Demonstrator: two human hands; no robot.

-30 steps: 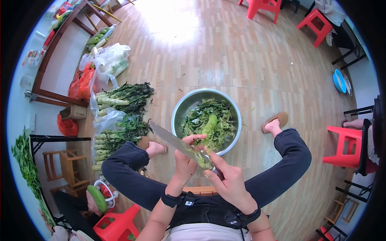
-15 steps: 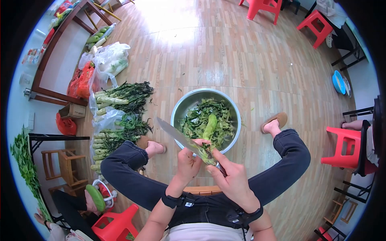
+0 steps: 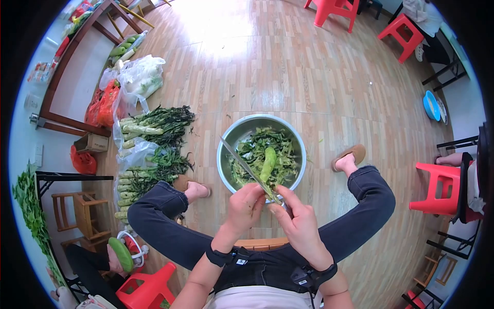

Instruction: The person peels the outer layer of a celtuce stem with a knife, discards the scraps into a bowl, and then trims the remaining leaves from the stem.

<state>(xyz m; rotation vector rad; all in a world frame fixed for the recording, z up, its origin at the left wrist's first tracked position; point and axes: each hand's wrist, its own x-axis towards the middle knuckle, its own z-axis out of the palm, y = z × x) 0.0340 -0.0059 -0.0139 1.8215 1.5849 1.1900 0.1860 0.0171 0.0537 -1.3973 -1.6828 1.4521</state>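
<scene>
Over bowl (image 3: 229,135): right hand (image 3: 301,226) clamps knife (image 3: 246,167).

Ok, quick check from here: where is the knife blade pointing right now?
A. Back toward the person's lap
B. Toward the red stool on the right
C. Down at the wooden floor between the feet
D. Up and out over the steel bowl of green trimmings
D. The knife runs from the right hand up and left across the steel bowl, above the peeled green stem lying in the trimmings.
</scene>
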